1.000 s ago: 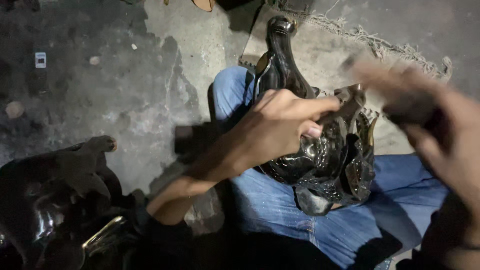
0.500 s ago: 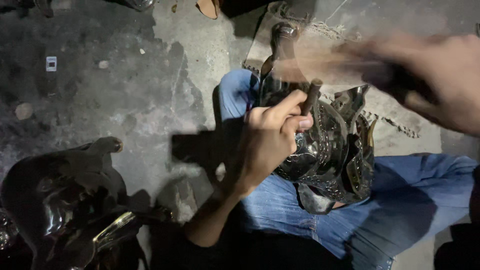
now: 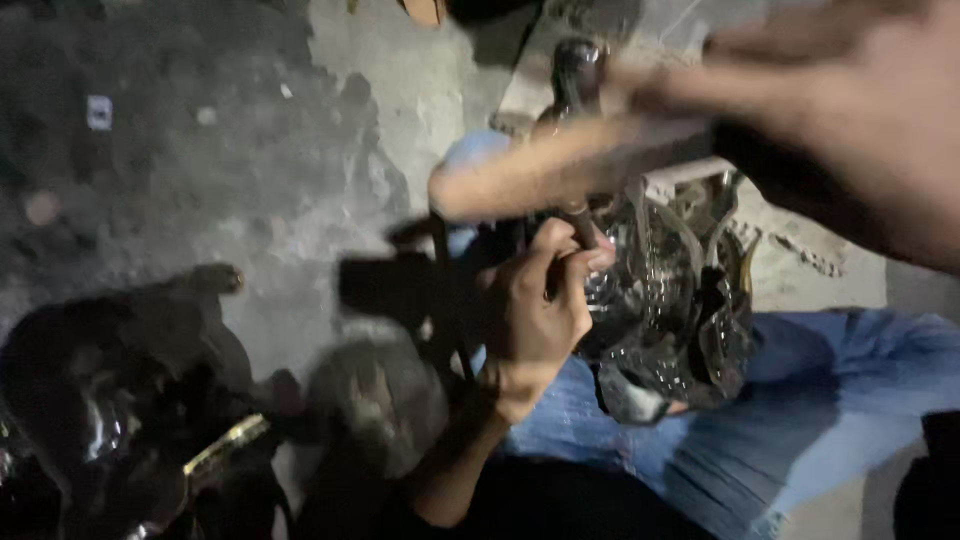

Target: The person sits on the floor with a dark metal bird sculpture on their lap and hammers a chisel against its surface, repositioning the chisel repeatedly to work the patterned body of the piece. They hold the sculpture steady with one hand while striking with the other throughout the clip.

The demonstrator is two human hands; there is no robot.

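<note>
Chisel (image 3: 580, 225) in left hand (image 3: 535, 315)

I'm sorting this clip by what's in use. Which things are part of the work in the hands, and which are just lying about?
In use:
left hand gripping a thin tool
right hand swinging a blurred mallet
shiny dark metal piece on the lap

Lying about:
dark metal shapes on the floor
small white scrap

Left hand (image 3: 535, 305): centre of view, bare forearm rising from the bottom edge, wrist bent slightly, fingers (image 3: 560, 250) curled closed in a grip, thumb side uppermost. Right hand (image 3: 860, 120): upper right, raised close to the camera, heavily motion-blurred; fingers appear closed, exact grip cannot be told.
</note>
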